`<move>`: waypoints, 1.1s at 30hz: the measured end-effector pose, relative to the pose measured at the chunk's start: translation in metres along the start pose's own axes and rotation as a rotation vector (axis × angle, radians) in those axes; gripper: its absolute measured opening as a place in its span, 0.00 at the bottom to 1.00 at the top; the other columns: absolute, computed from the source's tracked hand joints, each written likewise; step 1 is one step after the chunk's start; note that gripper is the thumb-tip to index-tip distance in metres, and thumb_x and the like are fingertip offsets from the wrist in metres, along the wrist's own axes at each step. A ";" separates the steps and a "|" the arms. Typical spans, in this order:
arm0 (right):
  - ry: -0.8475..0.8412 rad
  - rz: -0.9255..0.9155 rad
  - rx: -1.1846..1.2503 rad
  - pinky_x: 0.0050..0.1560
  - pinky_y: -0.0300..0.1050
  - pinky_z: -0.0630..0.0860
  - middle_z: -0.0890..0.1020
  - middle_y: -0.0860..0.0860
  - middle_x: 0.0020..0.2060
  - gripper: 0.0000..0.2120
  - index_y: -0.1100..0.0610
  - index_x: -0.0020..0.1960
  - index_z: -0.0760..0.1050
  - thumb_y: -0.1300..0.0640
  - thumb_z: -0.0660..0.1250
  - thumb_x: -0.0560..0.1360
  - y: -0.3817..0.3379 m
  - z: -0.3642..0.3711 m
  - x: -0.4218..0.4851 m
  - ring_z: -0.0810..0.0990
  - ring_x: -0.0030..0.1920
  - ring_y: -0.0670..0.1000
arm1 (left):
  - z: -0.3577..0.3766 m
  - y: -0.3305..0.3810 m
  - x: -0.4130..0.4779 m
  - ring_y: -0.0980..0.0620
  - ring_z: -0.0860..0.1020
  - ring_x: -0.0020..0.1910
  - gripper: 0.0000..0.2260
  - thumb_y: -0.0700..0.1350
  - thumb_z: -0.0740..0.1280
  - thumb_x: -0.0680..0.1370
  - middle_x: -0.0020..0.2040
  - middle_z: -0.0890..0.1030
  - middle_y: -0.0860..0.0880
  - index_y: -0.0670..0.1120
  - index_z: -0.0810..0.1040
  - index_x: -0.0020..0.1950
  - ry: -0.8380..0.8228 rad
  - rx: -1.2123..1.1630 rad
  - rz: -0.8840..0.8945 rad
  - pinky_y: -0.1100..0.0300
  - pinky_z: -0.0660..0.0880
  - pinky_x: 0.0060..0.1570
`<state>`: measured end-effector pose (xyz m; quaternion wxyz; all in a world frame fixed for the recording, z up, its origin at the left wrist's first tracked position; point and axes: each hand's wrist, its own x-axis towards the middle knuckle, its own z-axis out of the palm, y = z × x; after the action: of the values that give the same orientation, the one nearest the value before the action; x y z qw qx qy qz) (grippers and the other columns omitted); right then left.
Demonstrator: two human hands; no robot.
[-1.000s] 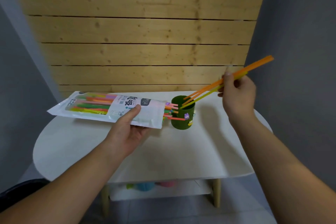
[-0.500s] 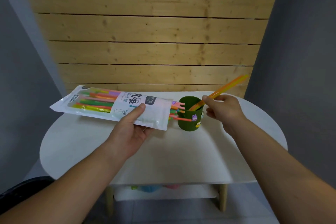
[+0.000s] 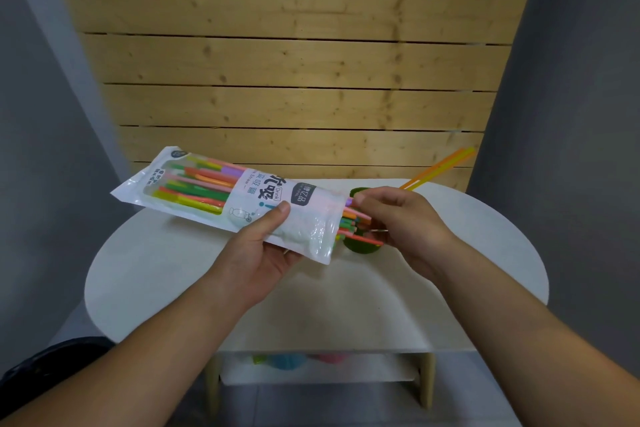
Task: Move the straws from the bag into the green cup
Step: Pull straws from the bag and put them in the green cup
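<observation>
One bag of coloured straws, too many to count, is gripped by the left hand above the table's far left part, its mouth toward the one green cup near the far edge. Two leaning straws, orange and yellow, stand in that cup, tipped toward the far right edge. The right hand partly covers the cup, fingers curled at the straw ends poking from the bag; whether it pinches one cannot be told.
</observation>
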<state>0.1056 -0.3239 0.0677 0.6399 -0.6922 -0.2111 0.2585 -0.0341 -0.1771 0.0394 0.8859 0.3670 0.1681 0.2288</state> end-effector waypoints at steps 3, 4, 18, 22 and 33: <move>-0.001 -0.009 0.016 0.37 0.41 0.79 0.85 0.51 0.36 0.03 0.57 0.44 0.84 0.58 0.73 0.74 0.001 0.002 0.002 0.81 0.36 0.49 | -0.001 -0.001 -0.001 0.46 0.86 0.52 0.22 0.40 0.70 0.73 0.58 0.86 0.44 0.49 0.77 0.68 -0.001 0.013 -0.013 0.47 0.82 0.51; -0.002 -0.011 0.015 0.37 0.40 0.78 0.85 0.52 0.37 0.03 0.57 0.44 0.84 0.58 0.73 0.74 0.001 0.001 0.002 0.81 0.37 0.49 | -0.002 0.000 -0.001 0.46 0.86 0.53 0.23 0.40 0.70 0.73 0.58 0.85 0.44 0.49 0.77 0.68 -0.002 0.021 -0.016 0.47 0.82 0.52; -0.056 0.030 0.046 0.34 0.40 0.77 0.85 0.54 0.39 0.06 0.61 0.49 0.83 0.61 0.74 0.73 0.002 -0.002 0.005 0.82 0.36 0.48 | -0.003 0.000 0.001 0.46 0.86 0.51 0.20 0.40 0.70 0.71 0.55 0.86 0.44 0.50 0.78 0.64 -0.012 0.043 -0.012 0.46 0.81 0.52; -0.045 0.033 0.074 0.37 0.42 0.79 0.85 0.55 0.39 0.02 0.60 0.45 0.83 0.62 0.73 0.73 0.002 -0.002 0.006 0.82 0.38 0.50 | -0.004 0.000 0.001 0.46 0.86 0.52 0.21 0.40 0.71 0.72 0.57 0.86 0.44 0.50 0.78 0.65 0.002 0.036 -0.016 0.47 0.82 0.51; 0.025 0.060 0.170 0.40 0.46 0.81 0.83 0.58 0.41 0.04 0.60 0.49 0.81 0.60 0.69 0.78 -0.001 -0.019 0.005 0.81 0.39 0.52 | -0.007 0.013 0.002 0.47 0.86 0.53 0.17 0.40 0.71 0.74 0.57 0.86 0.46 0.48 0.79 0.63 0.070 -0.045 0.015 0.43 0.79 0.56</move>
<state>0.1213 -0.3355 0.0689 0.6910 -0.6446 -0.1593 0.2858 -0.0396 -0.1639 0.0442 0.8858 0.3399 0.1910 0.2517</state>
